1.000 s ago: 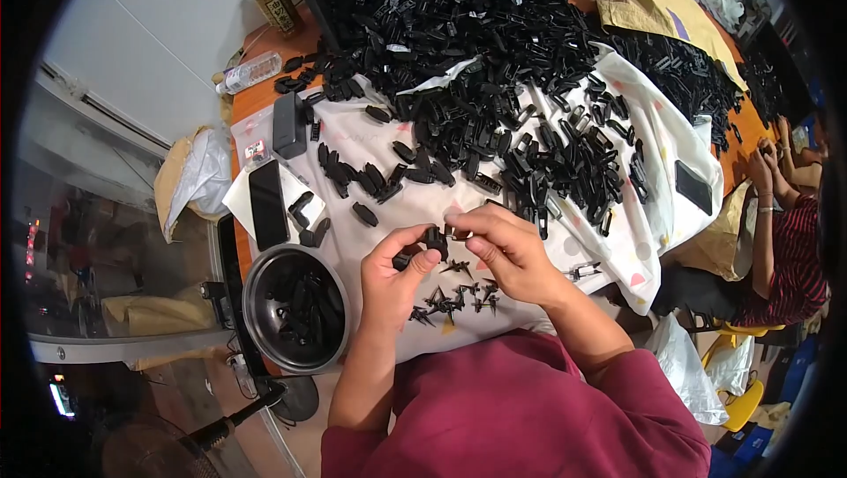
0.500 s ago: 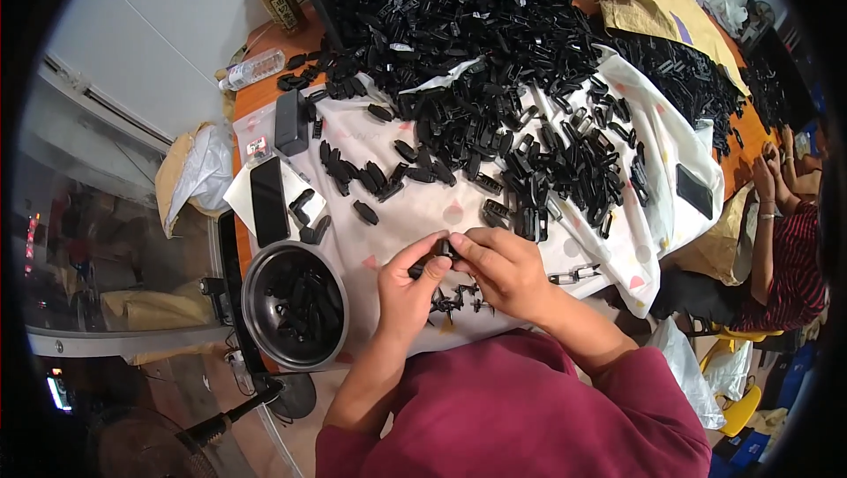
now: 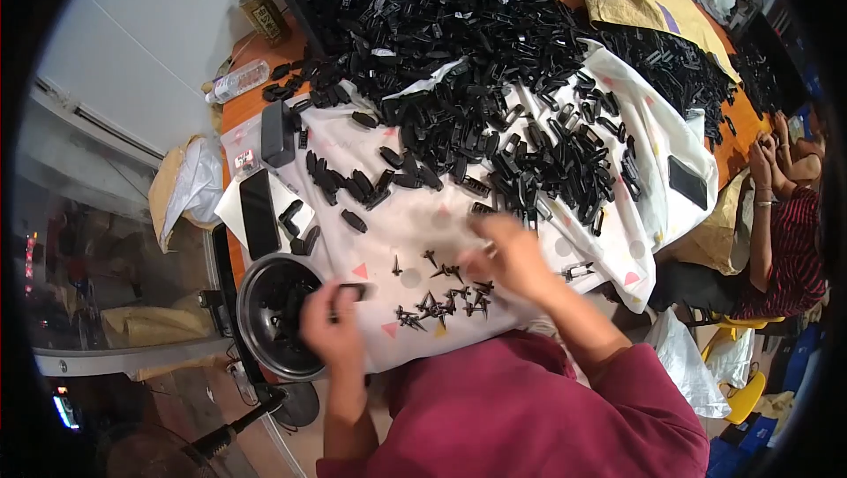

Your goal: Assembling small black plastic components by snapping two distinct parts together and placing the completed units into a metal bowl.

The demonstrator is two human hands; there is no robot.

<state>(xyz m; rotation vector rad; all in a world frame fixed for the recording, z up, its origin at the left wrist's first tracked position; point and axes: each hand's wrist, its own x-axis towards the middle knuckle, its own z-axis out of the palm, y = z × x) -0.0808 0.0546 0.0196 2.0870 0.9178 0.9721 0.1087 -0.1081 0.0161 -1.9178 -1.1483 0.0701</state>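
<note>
A wooden table (image 3: 742, 144), partly covered by a white patterned cloth (image 3: 388, 235), bears a broad heap of black plastic parts (image 3: 468, 112). Small dark pointed pieces (image 3: 438, 305) lie scattered on the cloth's near side, with a phone (image 3: 687, 180) at right. At far left, a clear bottle (image 3: 240, 82) lies near a yellow-capped bottle (image 3: 262, 14), which stands.

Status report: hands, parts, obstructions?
Left hand: holding black plastic part, near round silver metal bowl. Right hand: blurred, grip unclear. Dark spiky pieces on patterned white cloth between hands.
</note>
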